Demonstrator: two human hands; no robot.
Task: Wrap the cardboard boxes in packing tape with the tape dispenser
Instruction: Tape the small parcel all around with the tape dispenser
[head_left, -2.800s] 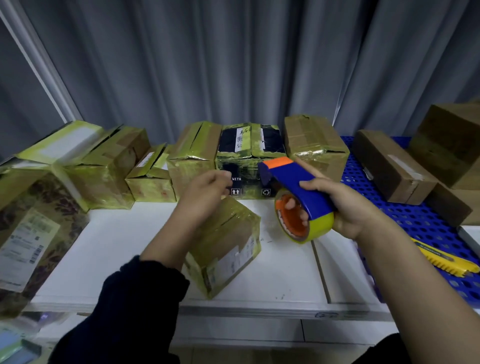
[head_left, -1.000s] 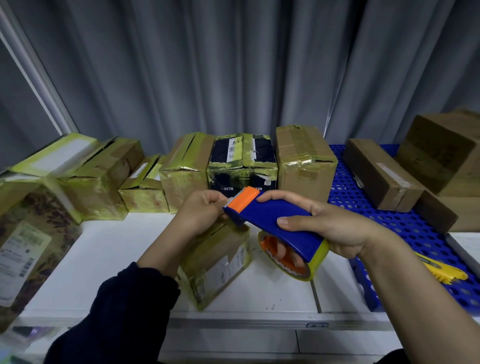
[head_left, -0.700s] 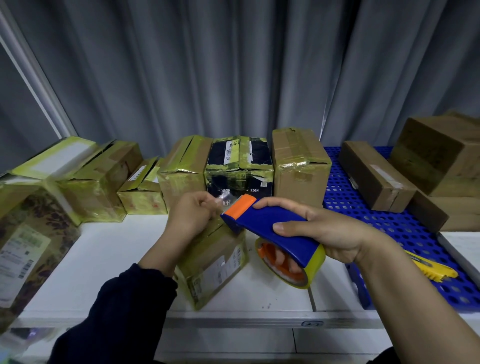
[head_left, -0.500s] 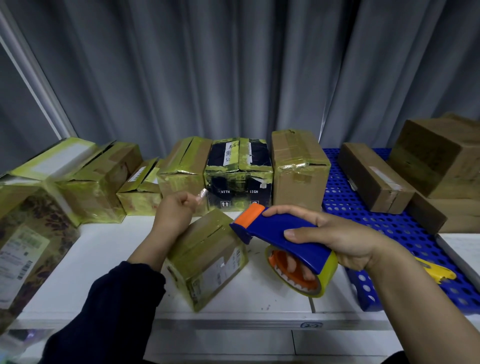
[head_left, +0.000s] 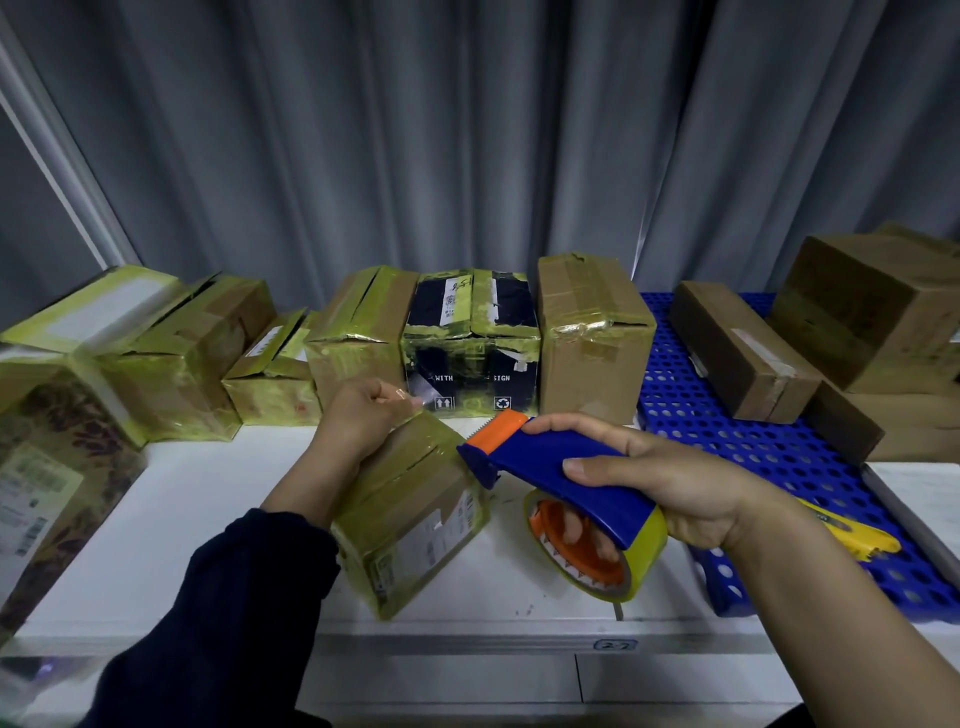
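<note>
Behind, taped boxes (head_left: 358, 338) line the table (head_left: 182, 493); left fingers (head_left: 384, 392) pinch tape (head_left: 411, 401), right fingers (head_left: 597, 431) grip dispenser (head_left: 545, 467).

Taping at white table (head_left: 171, 499)
Left hand (head_left: 358, 415) pinches tape end (head_left: 410, 397) over tilted box (head_left: 410, 509); right hand (head_left: 670, 483) grips dispenser (head_left: 561, 473).

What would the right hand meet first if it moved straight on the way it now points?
Probably the tilted cardboard box, whose tape end the left hand pinches; the tape dispenser aims its orange nose at the box's upper edge. Depth unclear.
</note>
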